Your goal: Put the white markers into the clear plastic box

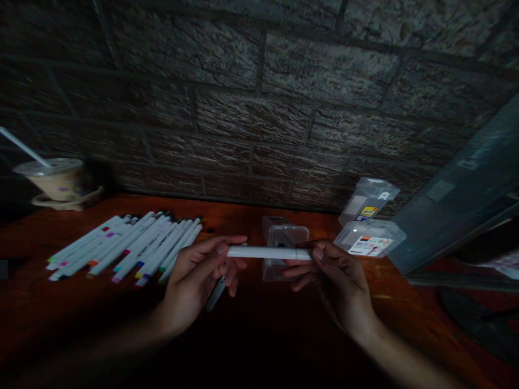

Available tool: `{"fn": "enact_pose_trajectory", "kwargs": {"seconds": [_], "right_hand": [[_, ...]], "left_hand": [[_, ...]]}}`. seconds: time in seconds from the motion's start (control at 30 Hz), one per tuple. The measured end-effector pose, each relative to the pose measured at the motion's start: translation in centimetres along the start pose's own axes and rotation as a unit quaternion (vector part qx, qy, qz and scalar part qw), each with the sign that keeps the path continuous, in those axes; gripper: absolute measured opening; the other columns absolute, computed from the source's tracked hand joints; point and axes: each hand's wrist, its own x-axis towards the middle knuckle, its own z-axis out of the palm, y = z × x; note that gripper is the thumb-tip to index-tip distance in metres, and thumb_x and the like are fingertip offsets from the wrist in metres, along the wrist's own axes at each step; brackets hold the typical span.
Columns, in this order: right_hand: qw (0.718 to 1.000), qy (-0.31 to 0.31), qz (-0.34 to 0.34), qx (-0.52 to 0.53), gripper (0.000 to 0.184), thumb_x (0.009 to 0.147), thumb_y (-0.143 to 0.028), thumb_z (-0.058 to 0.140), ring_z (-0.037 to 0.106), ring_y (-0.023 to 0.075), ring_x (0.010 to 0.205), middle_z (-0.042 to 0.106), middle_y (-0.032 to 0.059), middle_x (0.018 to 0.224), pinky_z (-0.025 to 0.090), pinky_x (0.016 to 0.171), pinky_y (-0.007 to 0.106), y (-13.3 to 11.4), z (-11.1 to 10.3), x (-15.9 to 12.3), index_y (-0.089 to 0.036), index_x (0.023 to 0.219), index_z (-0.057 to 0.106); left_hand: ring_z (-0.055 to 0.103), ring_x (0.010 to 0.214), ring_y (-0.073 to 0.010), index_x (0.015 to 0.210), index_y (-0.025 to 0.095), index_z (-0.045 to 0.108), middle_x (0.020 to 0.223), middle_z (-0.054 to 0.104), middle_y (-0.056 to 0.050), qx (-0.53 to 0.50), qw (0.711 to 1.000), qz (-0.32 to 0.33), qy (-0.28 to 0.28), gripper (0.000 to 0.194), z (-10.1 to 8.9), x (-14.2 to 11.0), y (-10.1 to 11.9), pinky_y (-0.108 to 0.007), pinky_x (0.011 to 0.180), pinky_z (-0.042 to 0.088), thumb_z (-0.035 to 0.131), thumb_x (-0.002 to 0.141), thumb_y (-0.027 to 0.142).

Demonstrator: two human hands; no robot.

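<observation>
I hold a white marker pen (265,252) level in front of me, above a reddish wooden table (243,219). My left hand (200,275) pinches its left end between thumb and fingers. A second pale pen (216,294) sticks down out of that same hand. My right hand (330,275) grips the marker's right end, fingers closed round it. Behind the marker stands a clear plastic case (284,237).
Several white markers with coloured ends (130,248) lie in a row at the left. A lidded cup with a straw (59,181) stands at the far left. Two clear plastic boxes (371,227) sit at the right by a slanted grey panel (466,200). A brick wall (259,108) backs the table.
</observation>
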Motion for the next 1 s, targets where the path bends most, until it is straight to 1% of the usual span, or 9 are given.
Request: {"fn": "enact_pose_trajectory", "kwargs": {"seconds": [0.1,0.27,0.33,0.47,0.57,0.67,0.73,0.87,1.0], "right_hand": [[1.0,-0.005,0.004,0.012,0.015,0.098,-0.032,0.072,0.084,0.0243,0.077,0.086,0.0102,0.091,0.068,0.06,0.025,-0.05,-0.14,0.02,-0.018,0.092,0.074],[0.999,-0.016,0.013,0.024,0.017,0.1,-0.03,0.069,0.084,0.0247,0.078,0.086,0.0114,0.094,0.068,0.062,0.026,-0.21,-0.14,0.06,-0.019,0.088,0.074],[0.999,-0.02,0.017,0.029,0.017,0.1,-0.03,0.069,0.084,0.0252,0.078,0.086,0.0117,0.093,0.068,0.062,0.026,-0.24,-0.13,0.08,-0.019,0.09,0.076],[0.999,-0.023,0.019,0.043,0.017,0.1,-0.032,0.068,0.084,0.0261,0.078,0.086,0.0119,0.095,0.069,0.061,0.028,-0.22,-0.18,0.25,-0.019,0.102,0.079],[0.999,-0.017,0.025,0.042,0.022,0.099,-0.035,0.069,0.084,0.0263,0.076,0.086,0.0127,0.094,0.069,0.06,0.029,-0.14,-0.25,0.4,-0.018,0.11,0.079],[1.0,-0.01,0.01,0.024,0.023,0.098,-0.038,0.071,0.084,0.0253,0.073,0.086,0.0125,0.092,0.069,0.057,0.028,0.09,-0.33,0.48,-0.017,0.105,0.08],[1.0,-0.004,-0.007,0.007,0.024,0.098,-0.04,0.072,0.084,0.0246,0.072,0.086,0.0118,0.092,0.068,0.056,0.027,0.26,-0.35,0.51,-0.018,0.101,0.08],[0.999,0.005,-0.033,-0.019,0.021,0.096,-0.04,0.075,0.083,0.0229,0.069,0.086,0.0095,0.09,0.068,0.054,0.026,0.35,-0.23,0.58,-0.019,0.095,0.079],[0.998,0.013,-0.039,-0.047,0.019,0.095,-0.036,0.077,0.083,0.0203,0.067,0.086,0.0078,0.086,0.068,0.053,0.023,0.24,-0.1,0.55,-0.018,0.09,0.077]], "left_hand": [[0.06,0.05,-0.0139,0.113,0.011,0.081,0.075,0.078,-0.012,-0.015,1.0,0.0,-0.002,0.032,0.03,0.1,-0.01,-0.026,0.045,0.056,0.078,0.089,0.031],[0.059,0.05,-0.0139,0.114,0.01,0.08,0.074,0.078,-0.012,-0.026,1.0,0.002,-0.003,0.032,0.0,0.17,-0.03,-0.027,0.044,0.056,0.074,0.091,0.031],[0.059,0.05,-0.0138,0.115,0.009,0.08,0.074,0.078,-0.013,-0.033,0.999,0.006,-0.005,0.032,-0.06,0.16,0.04,-0.027,0.044,0.056,0.073,0.092,0.031],[0.059,0.051,-0.0141,0.116,0.008,0.079,0.075,0.078,-0.014,-0.037,0.999,0.006,-0.016,0.033,-0.34,0.15,0.12,-0.026,0.044,0.057,0.07,0.094,0.031],[0.061,0.051,-0.0145,0.119,0.01,0.077,0.075,0.077,-0.013,-0.028,0.999,0.005,-0.026,0.033,-0.57,0.09,-0.01,-0.026,0.045,0.057,0.065,0.098,0.033],[0.062,0.05,-0.0141,0.12,0.014,0.076,0.076,0.078,-0.011,-0.008,0.999,0.017,-0.039,0.031,-0.62,-0.09,-0.23,-0.025,0.045,0.057,0.062,0.101,0.035],[0.063,0.049,-0.0133,0.118,0.016,0.077,0.076,0.078,-0.01,0.012,0.999,0.028,-0.044,0.03,-0.51,-0.21,-0.36,-0.024,0.046,0.057,0.064,0.101,0.036],[0.063,0.048,-0.0116,0.113,0.017,0.079,0.072,0.075,-0.004,0.07,0.996,0.046,-0.025,0.027,-0.17,-0.24,-0.5,-0.022,0.045,0.056,0.069,0.098,0.038],[0.062,0.044,-0.0093,0.112,0.017,0.079,0.068,0.073,-0.001,0.125,0.99,0.055,-0.012,0.027,0.02,-0.14,-0.43,-0.018,0.043,0.054,0.073,0.096,0.037]]}}
